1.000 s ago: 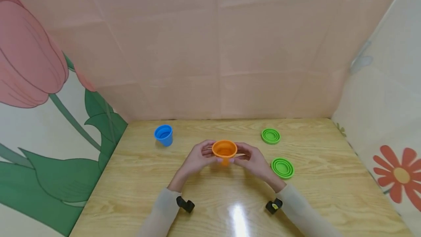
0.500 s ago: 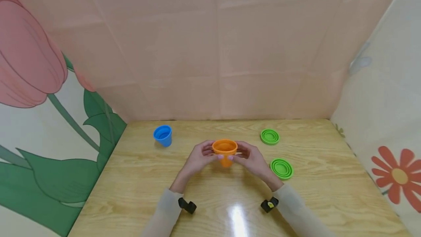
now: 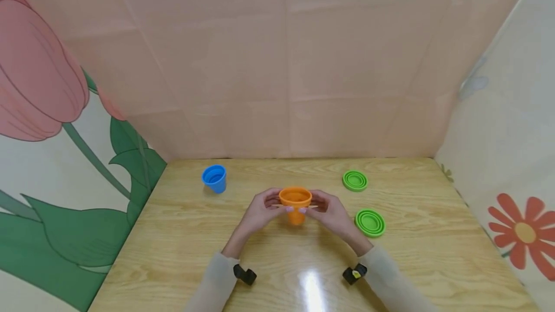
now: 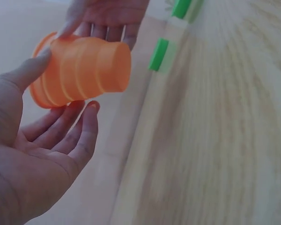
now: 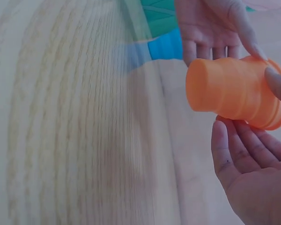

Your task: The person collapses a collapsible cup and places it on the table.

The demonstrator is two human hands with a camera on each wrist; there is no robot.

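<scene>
The orange cup (image 3: 296, 199), expanded, is gripped between the left hand (image 3: 263, 209) and right hand (image 3: 329, 211) above the desk (image 3: 173, 240); the blue cup (image 3: 215, 179) stands expanded at left, while the far green cup (image 3: 355, 181) and near green cup (image 3: 370, 223) lie flat, not yet expanded.

I see two long sleeves in plain, pale off-white cloth, the left sleeve (image 3: 213, 284) and the right sleeve (image 3: 395, 281) — both ending short of the hand. By each sleeve's end I can make out a small, blocky black camera: the left wrist camera (image 3: 248, 276) looks black throughout, while the right wrist camera (image 3: 349, 276) shows a yellow patch (image 3: 356, 274) — its finer markings too small for me to read.
</scene>
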